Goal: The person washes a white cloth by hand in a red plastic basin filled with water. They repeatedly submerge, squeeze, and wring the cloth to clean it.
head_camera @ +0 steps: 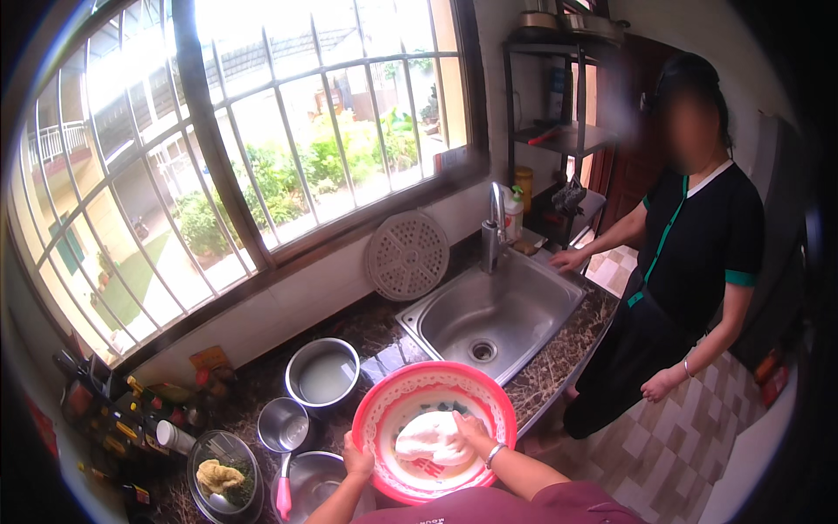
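Observation:
A pink-rimmed basin (pixel 382 395) with a lace-like pattern inside is close in front of me, near the counter's edge. In it lies a lump of white dough (pixel 429 437). My left hand (pixel 359 457) grips the basin's left rim. My right hand (pixel 473 435), with a bracelet at the wrist, reaches over the right rim and presses on the right side of the dough, its fingertips partly sunk into or behind it.
A steel sink (pixel 510 308) with a faucet (pixel 495 229) lies beyond the basin. Left are a pot of cloudy liquid (pixel 324 373), a pink-handled saucepan (pixel 283 426), a metal bowl (pixel 317 481) and a bowl of greens (pixel 243 475). A person (pixel 700 229) stands right, one hand at the sink's far corner.

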